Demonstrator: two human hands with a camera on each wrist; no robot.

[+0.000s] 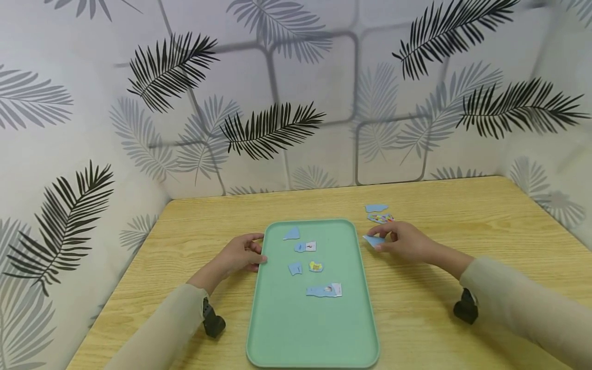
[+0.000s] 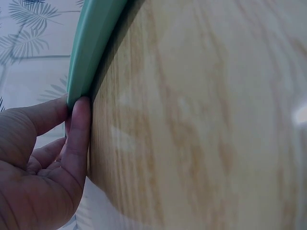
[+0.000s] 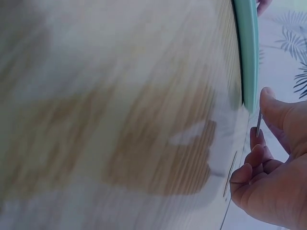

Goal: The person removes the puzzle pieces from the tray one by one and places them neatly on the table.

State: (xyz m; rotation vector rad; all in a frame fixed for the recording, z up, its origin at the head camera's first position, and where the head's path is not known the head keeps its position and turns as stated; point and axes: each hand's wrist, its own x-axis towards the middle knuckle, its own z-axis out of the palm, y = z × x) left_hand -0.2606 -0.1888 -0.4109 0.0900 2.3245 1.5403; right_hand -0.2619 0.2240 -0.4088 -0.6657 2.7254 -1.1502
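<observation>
My right hand (image 1: 403, 242) pinches a light-blue puzzle piece (image 1: 373, 240) between thumb and fingers, just off the right edge of a green tray (image 1: 296, 329). From the right wrist view the piece (image 3: 259, 123) appears edge-on, as a thin sliver. At the tray's left edge my left hand (image 1: 239, 255) grips the rim; the left wrist view has thumb and forefinger at the tray's edge (image 2: 88, 52). Lying on the tray are several pieces: a blue one (image 1: 292, 234), a blue-and-white pair (image 1: 306, 247), another blue one (image 1: 295, 268), a yellow-patterned one (image 1: 316, 266) and a longer joined strip (image 1: 324, 290).
Beyond my right hand, a blue piece (image 1: 376, 208) and a multicoloured piece (image 1: 380, 218) lie on the wooden table (image 1: 462, 216). A leaf-patterned wall (image 1: 314, 149) rises behind the table's far edge.
</observation>
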